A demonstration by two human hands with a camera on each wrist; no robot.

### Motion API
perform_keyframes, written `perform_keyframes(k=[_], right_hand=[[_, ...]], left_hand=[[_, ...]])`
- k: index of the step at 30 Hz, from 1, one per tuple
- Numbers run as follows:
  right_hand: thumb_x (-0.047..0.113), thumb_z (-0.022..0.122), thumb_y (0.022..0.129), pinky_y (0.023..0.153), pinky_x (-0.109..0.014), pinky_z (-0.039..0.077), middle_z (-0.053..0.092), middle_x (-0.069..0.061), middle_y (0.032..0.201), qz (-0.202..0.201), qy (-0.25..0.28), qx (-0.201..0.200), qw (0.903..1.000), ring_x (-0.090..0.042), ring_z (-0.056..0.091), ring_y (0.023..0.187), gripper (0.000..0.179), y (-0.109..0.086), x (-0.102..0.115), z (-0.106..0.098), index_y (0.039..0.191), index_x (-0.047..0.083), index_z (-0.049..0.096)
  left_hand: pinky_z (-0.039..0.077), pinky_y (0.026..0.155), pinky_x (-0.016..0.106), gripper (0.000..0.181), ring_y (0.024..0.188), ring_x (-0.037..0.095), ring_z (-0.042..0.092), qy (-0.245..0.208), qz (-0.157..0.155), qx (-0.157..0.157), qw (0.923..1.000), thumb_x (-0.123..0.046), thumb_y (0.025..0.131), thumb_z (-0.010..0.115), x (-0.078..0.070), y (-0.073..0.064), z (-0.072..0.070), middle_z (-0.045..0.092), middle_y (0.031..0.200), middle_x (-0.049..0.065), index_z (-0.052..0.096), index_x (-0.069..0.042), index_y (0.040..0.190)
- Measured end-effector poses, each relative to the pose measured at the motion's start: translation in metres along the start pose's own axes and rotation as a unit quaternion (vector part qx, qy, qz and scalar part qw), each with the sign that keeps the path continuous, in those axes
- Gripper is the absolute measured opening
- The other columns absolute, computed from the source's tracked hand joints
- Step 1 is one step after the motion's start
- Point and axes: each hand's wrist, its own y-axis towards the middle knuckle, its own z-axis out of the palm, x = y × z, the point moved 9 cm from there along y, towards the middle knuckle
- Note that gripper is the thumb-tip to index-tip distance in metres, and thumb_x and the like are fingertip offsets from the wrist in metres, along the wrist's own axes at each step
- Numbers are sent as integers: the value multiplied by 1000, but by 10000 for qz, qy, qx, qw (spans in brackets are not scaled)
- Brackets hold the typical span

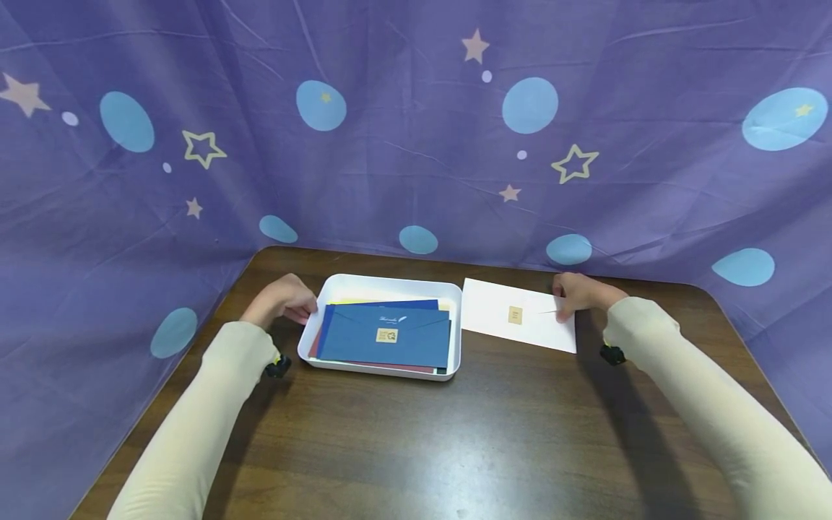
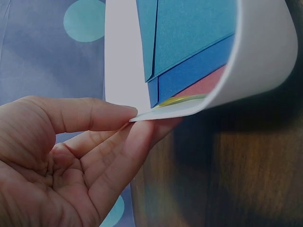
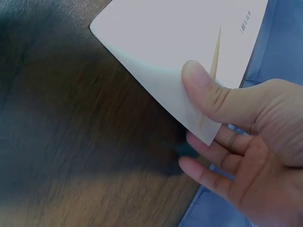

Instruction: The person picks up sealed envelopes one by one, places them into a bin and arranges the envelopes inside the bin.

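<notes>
A white tray holds a stack of coloured envelopes, with a dark blue envelope on top. My left hand pinches the tray's left rim between thumb and fingers, as the left wrist view shows up close. To the right of the tray lies a white envelope with a small tan label. Its right end is pinched by my right hand. In the right wrist view the thumb lies on the envelope's upper face and the fingers are beneath its corner.
Both things are on a brown wooden table, toward its back edge. A purple curtain with stars and blue ovals hangs behind and along the sides. Red, yellow and blue edges show under the top envelope.
</notes>
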Motion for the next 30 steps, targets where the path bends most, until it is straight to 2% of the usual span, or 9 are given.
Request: perform_keyframes(k=[4, 7, 12, 16, 20, 24, 29, 30], right_hand=[[0, 84, 69, 60, -26, 45, 51, -8, 84, -133, 822, 48, 9965, -17, 48, 72, 45, -4, -2, 0, 101, -6, 53], [-2, 82, 72, 56, -27, 49, 48, -6, 83, -14, 1422, 153, 9897, -15, 49, 68, 44, -8, -4, 1, 102, -4, 50], [0, 79, 81, 66, -38, 62, 58, -14, 101, 370, 2111, 259, 9764, -19, 59, 81, 45, -14, -13, 3, 113, -5, 48], [1, 76, 85, 73, -40, 65, 60, -22, 115, 579, 2626, 292, 9627, -20, 63, 85, 49, -17, -21, 5, 124, -9, 47], [2, 74, 88, 79, -37, 65, 53, -25, 125, 757, 2926, 318, 9527, -17, 64, 87, 56, -20, -28, 5, 133, -14, 44], [1, 73, 89, 81, -30, 64, 61, -20, 118, 930, 3069, 222, 9469, -12, 65, 86, 58, -22, -34, 3, 135, -20, 44], [0, 75, 88, 82, -28, 65, 66, -15, 108, 1166, 3222, -15, 9395, -7, 66, 81, 54, -25, -40, 1, 127, -26, 49], [0, 75, 88, 83, -28, 65, 65, -13, 105, 1238, 3262, -57, 9371, -6, 65, 80, 46, -25, -41, 1, 119, -25, 53]], left_hand=[[65, 60, 24, 11, 58, 12, 63, 19, -13, -25, 10000, 7, 82, 59, 1, 0, -1, 60, 69, 6, 64, 11, 91], [65, 60, 24, 12, 58, 12, 63, 33, -18, -39, 10000, 6, 82, 59, 1, 1, -1, 60, 69, 6, 64, 12, 91], [66, 62, 25, 13, 59, 13, 64, 17, -22, -9, 10000, 6, 82, 58, 1, 2, 0, 60, 69, 6, 64, 13, 91], [66, 63, 25, 12, 59, 12, 63, -26, -10, 30, 10000, 6, 82, 58, 1, 2, 1, 60, 69, 5, 64, 12, 90], [65, 61, 24, 9, 59, 12, 63, -20, 9, 41, 10000, 6, 83, 58, 0, 1, 1, 60, 69, 5, 64, 10, 88], [66, 63, 25, 7, 59, 12, 63, 23, 1, 34, 10000, 7, 83, 59, 0, 1, 1, 61, 72, 6, 63, 7, 89], [65, 63, 25, 10, 59, 12, 62, 23, -10, 42, 10000, 6, 83, 59, -1, 1, 1, 61, 73, 6, 63, 9, 91], [65, 62, 24, 10, 59, 12, 62, 14, -12, 48, 10000, 6, 83, 59, -1, 1, 1, 61, 72, 6, 63, 9, 92]])
